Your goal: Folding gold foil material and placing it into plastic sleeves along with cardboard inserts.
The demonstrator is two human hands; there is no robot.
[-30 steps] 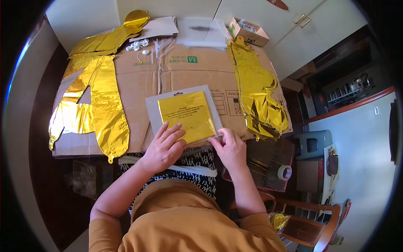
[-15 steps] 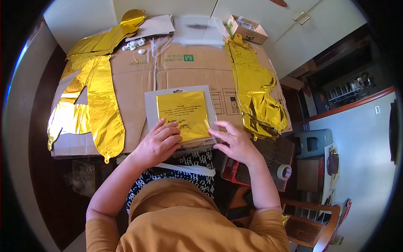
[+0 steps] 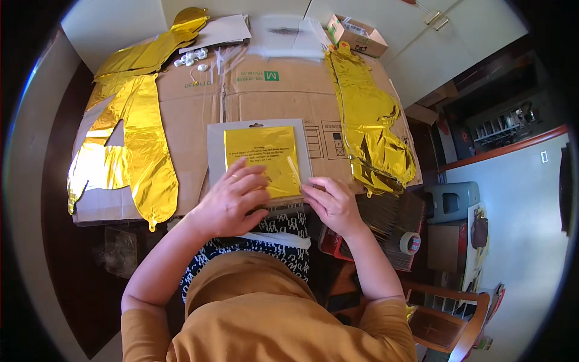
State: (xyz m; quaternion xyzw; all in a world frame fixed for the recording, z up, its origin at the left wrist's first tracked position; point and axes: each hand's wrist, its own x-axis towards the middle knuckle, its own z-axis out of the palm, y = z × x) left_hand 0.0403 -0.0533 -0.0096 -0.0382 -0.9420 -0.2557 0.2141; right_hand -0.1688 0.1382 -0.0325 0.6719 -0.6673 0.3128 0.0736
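A flat clear packet (image 3: 260, 155) with a folded gold foil sheet inside lies on the flattened brown cardboard (image 3: 253, 96) in front of me. My left hand (image 3: 232, 196) presses down on the packet's lower half, fingers spread. My right hand (image 3: 330, 204) pinches the packet's lower right corner at the cardboard's front edge.
Flat gold foil balloons lie to the left (image 3: 129, 142) and to the right (image 3: 371, 123) of the packet. Small white pieces (image 3: 190, 58), papers (image 3: 226, 29) and a small open box (image 3: 356, 35) sit at the far end. A tape roll (image 3: 410, 242) and a wooden chair (image 3: 449, 314) are at my right.
Both hands shifted slightly toward me along the packet. The right hand slid from the packet's right edge down to its lower right corner.
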